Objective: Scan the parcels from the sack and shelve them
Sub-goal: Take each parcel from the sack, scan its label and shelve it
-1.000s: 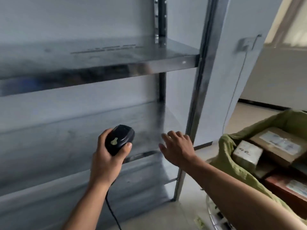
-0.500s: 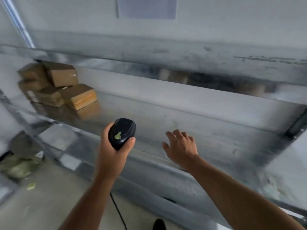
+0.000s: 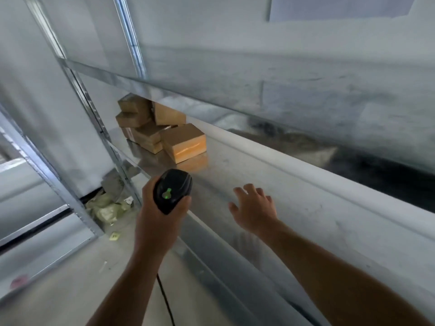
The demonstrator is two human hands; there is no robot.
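Left hand (image 3: pixel 157 220) grips scanner (image 3: pixel 173 190), right hand (image 3: pixel 255 212) over shelf (image 3: pixel 306 196).

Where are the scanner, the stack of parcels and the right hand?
scanner (image 3: pixel 177 186): head view, on the black top of its head.
stack of parcels (image 3: pixel 181 135): head view, on the top face of the frontmost one.
right hand (image 3: pixel 255 208): head view, on the back of the hand.

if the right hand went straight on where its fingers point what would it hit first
Likely the bare metal shelf, though depth is unclear; the stacked parcels sit left of the right hand's line.
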